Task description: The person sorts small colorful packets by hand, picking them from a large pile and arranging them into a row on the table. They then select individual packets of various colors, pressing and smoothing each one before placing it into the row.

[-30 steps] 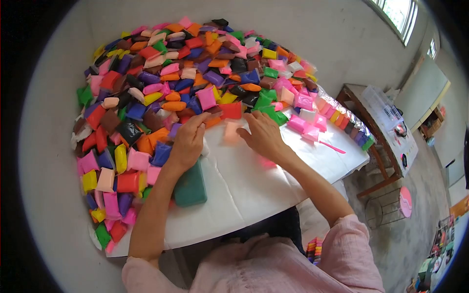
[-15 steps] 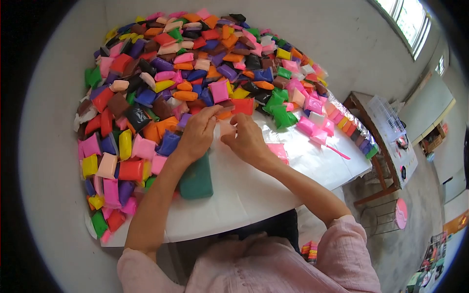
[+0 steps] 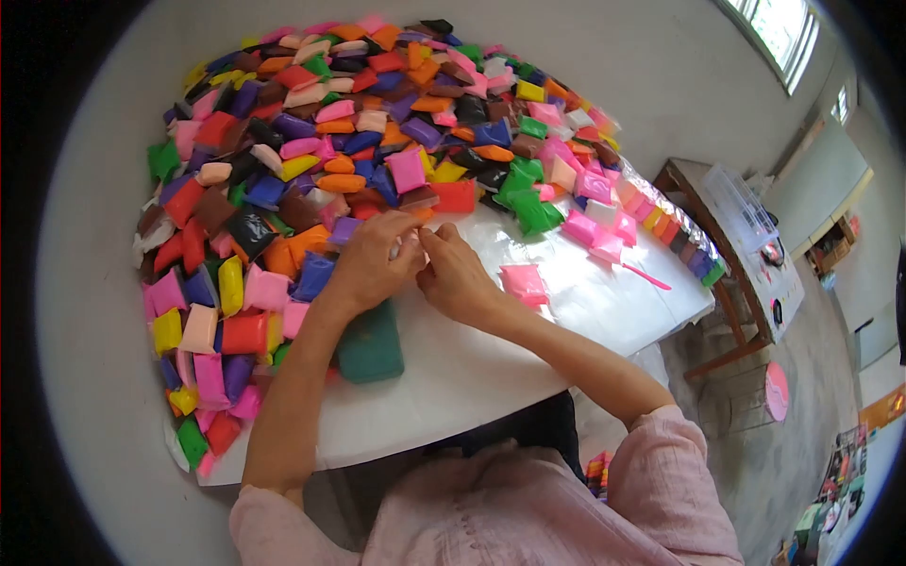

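Observation:
My left hand [image 3: 371,269] and my right hand [image 3: 460,278] meet over the white table covering [image 3: 453,377], close to the edge of the heap of packets. Fingers of both are closed and pinched together at the tips. What they hold is mostly hidden; a little pale, filmy material shows between them, and I cannot tell what it is. Below my left wrist lies a dark green block-shaped case [image 3: 373,344]. A pink packet [image 3: 524,285] rests on the table right of my right hand. Just beyond my fingertips lies a red packet [image 3: 454,197].
A large heap of colourful packets [image 3: 406,170] covers the table's far and left parts. To the right are pink packets [image 3: 599,231], a thin pink tool [image 3: 646,276] and a row of coloured packets [image 3: 675,241]. A wooden table [image 3: 736,274] and pink-topped stool [image 3: 776,391] stand beyond.
My hands have come closer together, the right moving slightly left and its fingers closing in to meet the left. The head view has shifted slightly.

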Demonstrator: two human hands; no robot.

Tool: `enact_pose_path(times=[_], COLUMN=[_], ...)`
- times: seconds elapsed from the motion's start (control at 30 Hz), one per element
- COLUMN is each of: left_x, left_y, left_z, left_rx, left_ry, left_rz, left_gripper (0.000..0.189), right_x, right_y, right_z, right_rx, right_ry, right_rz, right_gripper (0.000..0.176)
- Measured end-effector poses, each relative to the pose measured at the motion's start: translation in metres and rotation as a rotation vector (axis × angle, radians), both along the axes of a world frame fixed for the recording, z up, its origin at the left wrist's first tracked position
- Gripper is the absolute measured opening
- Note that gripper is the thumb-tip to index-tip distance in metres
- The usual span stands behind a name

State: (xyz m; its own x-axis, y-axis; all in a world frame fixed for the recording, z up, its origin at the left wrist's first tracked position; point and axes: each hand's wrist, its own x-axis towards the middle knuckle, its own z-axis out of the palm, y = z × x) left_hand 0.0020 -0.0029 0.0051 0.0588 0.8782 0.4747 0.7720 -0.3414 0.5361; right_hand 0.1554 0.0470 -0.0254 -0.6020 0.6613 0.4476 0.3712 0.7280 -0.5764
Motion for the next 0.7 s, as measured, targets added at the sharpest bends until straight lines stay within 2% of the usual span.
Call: enact_pose_path(times=[0.07, 0.17, 0.23, 0.3, 0.33, 0.43, 0.47, 0.57, 0.67, 0.7], left_x=[-0.001, -0.004, -0.002, 0.000, -0.001, -0.002, -0.002, 0.005, 0.005, 0.004], left_y=[0.000, 0.002, 0.001, 0.002, 0.002, 0.004, 0.004, -0.001, -0.001, 0.000], left_z=[-0.001, -0.005, -0.003, -0.005, -0.006, -0.008, -0.008, 0.003, 0.004, 0.003], left_rx=[0.006, 0.029, 0.030, 0.035, 0.038, 0.050, 0.054, -0.006, 0.024, 0.021], left_ry=[-0.015, 0.005, 0.004, -0.001, -0.002, -0.007, -0.007, -0.034, -0.011, -0.035], left_rz=[-0.014, -0.037, -0.028, -0.024, -0.026, -0.025, -0.023, -0.016, -0.024, -0.029], left_gripper=[0.029, 0.029, 0.028, 0.028, 0.029, 0.029, 0.029, 0.032, 0.035, 0.036], right_x=[0.011, 0.051, 0.082, 0.101, 0.108, 0.102, 0.095, 0.092, 0.089, 0.087], right_y=[0.002, 0.021, 0.028, 0.033, 0.031, 0.015, 0.011, 0.011, 0.020, 0.022], right_z=[0.006, 0.025, 0.056, 0.073, 0.068, 0.056, 0.055, 0.051, 0.050, 0.048], right_rx=[-0.028, 0.107, 0.045, -0.022, -0.036, 0.003, 0.001, 0.042, -0.036, -0.029], right_ry=[0.025, 0.125, -0.162, -0.510, -0.533, -0.623, -0.724, -0.739, -0.593, -0.464], right_rz=[0.022, -0.042, -0.316, -0.419, -0.410, -0.331, -0.348, -0.291, -0.259, -0.221], right_gripper=[0.039, 0.028, 0.029, 0.043, 0.052, 0.058, 0.059, 0.057, 0.059, 0.056])
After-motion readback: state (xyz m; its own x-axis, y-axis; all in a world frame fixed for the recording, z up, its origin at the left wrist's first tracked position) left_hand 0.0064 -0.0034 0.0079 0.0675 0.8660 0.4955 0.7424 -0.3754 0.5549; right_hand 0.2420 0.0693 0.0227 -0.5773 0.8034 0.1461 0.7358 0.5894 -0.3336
